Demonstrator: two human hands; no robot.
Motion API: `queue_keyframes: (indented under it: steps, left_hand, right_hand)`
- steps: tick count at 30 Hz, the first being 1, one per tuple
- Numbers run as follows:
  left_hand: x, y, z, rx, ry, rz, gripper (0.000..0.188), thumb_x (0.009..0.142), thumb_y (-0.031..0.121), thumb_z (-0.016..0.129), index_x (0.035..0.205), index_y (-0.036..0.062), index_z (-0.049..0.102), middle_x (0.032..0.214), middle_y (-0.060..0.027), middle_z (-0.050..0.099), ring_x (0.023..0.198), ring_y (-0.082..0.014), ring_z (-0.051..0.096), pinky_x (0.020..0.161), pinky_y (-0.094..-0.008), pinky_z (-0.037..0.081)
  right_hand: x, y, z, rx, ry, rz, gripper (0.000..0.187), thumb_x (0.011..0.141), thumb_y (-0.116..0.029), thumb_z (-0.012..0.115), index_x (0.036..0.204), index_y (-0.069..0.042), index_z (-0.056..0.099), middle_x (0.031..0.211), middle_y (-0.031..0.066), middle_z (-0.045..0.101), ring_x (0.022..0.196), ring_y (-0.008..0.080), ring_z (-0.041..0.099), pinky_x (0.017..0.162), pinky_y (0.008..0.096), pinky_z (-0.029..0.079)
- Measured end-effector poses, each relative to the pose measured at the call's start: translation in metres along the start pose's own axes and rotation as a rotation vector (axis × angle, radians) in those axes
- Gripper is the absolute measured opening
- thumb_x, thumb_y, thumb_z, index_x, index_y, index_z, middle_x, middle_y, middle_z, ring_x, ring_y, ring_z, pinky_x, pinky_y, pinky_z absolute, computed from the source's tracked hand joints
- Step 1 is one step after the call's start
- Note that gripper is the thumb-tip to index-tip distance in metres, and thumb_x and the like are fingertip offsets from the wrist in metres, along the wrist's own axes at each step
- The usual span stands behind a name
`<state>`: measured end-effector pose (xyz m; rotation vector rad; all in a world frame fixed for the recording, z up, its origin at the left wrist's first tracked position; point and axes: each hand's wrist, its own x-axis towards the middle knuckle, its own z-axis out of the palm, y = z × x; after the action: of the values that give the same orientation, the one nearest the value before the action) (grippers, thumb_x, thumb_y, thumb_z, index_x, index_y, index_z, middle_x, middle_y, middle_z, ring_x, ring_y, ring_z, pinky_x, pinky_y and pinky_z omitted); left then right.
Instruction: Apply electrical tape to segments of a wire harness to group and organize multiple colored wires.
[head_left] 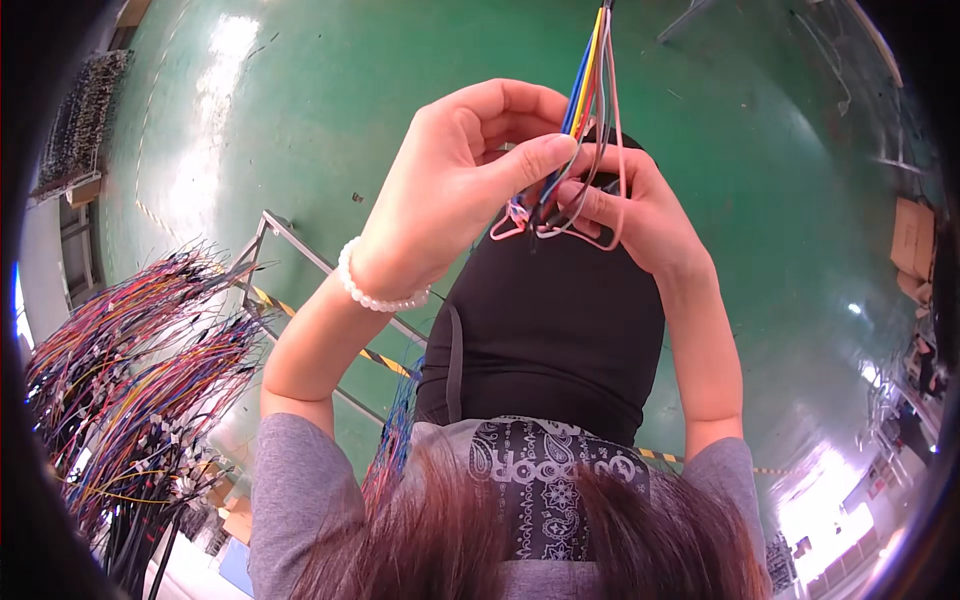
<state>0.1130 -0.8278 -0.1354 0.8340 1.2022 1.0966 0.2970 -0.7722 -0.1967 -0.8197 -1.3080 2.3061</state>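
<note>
head view: 2 hands up in front, both closed on 1 bundle of thin wires point(590, 90) that runs up toward the top edge. left hand point(450, 190) pinches it with thumb and fingers, right hand point(640, 215) grips the looped lower ends. i count roughly 6 strands: blue, yellow, red, pink, grey. 1 white bead bracelet point(375, 290) on the left wrist. 1 big rack of coloured wires point(130, 380) far left on the green floor point(300, 100).

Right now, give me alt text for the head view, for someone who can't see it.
Two bare hands, left hand and right hand, pinch a bundle of coloured wires held up before a green floor. A bead bracelet circles the left wrist; more wires hang on a rack at left.
</note>
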Motion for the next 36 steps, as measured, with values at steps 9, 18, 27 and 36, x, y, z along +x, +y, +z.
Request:
queue_keyframes:
  steps: [9, 18, 27, 36]
  left_hand:
    - [-0.001, -0.011, -0.013, 0.087, 0.06, 0.077, 0.016, 0.092, 0.008, 0.063, 0.102, -0.0039, 0.06, 0.089, -0.005, 0.064, 0.081, -0.0098, 0.059, 0.077, -0.0257, 0.05]
    - [0.004, -0.019, -0.006, 0.264, 0.093, 0.156, 0.014, 0.094, 0.007, 0.059, 0.101, -0.0051, 0.061, 0.089, -0.0056, 0.065, 0.076, -0.0085, 0.06, 0.066, -0.0216, 0.051]
    - [-0.004, -0.036, 0.004, 0.927, 0.198, 0.322, 0.02, 0.085, 0.009, 0.069, 0.1, -0.0019, 0.065, 0.089, -0.0074, 0.066, 0.072, -0.0107, 0.059, 0.063, -0.0233, 0.049]
    - [-0.022, -0.027, -0.033, 0.267, 0.32, 0.174, 0.017, 0.098, 0.016, 0.052, 0.098, 0.0005, 0.059, 0.07, 0.0057, 0.05, 0.058, -0.0011, 0.039, 0.051, -0.0184, 0.035]
  right_hand:
    - [0.004, 0.005, 0.001, -0.096, 0.018, -0.072, 0.015, 0.087, -0.01, 0.068, 0.097, 0.001, 0.069, 0.088, 0.0049, 0.069, 0.077, 0.0094, 0.064, 0.07, 0.0236, 0.051]
    - [0.006, -0.001, 0.022, 0.093, 0.16, 0.083, 0.013, 0.083, -0.01, 0.071, 0.089, -0.002, 0.063, 0.069, 0.0007, 0.061, 0.053, 0.0056, 0.05, 0.045, 0.02, 0.035]
    - [-0.002, 0.019, 0.045, -0.541, 0.339, -0.139, 0.011, 0.084, 0.0, 0.062, 0.094, 0.003, 0.062, 0.073, 0.0035, 0.063, 0.069, 0.0084, 0.058, 0.063, 0.0256, 0.049]
    - [-0.023, -0.014, 0.0, -0.706, 0.85, -0.148, 0.012, 0.089, -0.01, 0.066, 0.089, 0.002, 0.068, 0.076, -0.0003, 0.061, 0.061, 0.0044, 0.049, 0.054, 0.0207, 0.038]
